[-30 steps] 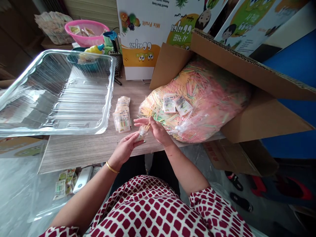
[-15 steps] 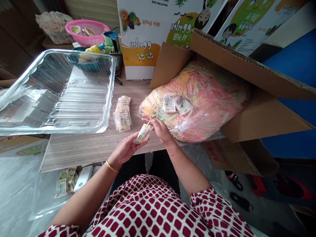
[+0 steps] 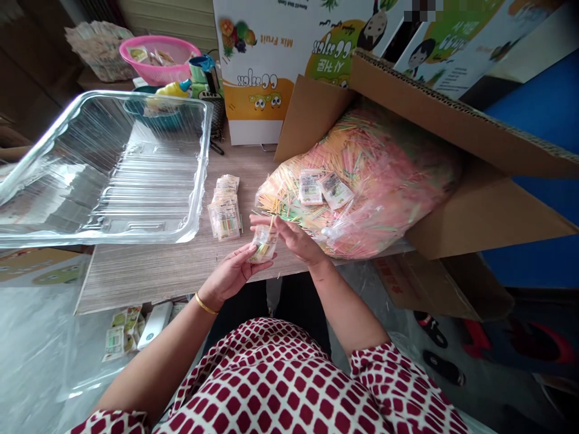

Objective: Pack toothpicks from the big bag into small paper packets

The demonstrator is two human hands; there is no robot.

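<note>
My left hand (image 3: 239,263) holds a small clear printed packet (image 3: 263,243) with coloured sticks inside, its thumb on the front. At the top of the packet my right hand (image 3: 294,237) pinches a thin pale stick (image 3: 272,222) that stands partly out of it. Left of the hands lies an overlapping row of similar filled packets (image 3: 225,211) on the table. Beyond my right hand a big clear bag (image 3: 384,187) bulges with thin sticks in yellow, green, pink and orange. Two packets (image 3: 333,190) rest on top of that bag.
A large clear plastic tray (image 3: 149,235) stands at the left of the wooden table (image 3: 149,271). An open cardboard box (image 3: 479,217) surrounds the bag at right. Behind are printed cartons (image 3: 257,60), a pink basket (image 3: 158,69) and a teal bowl (image 3: 163,120).
The packet has turned to face up more flatly and shifted slightly upward. My right hand has moved a little, and the stick between its fingers now sits at the packet's top.
</note>
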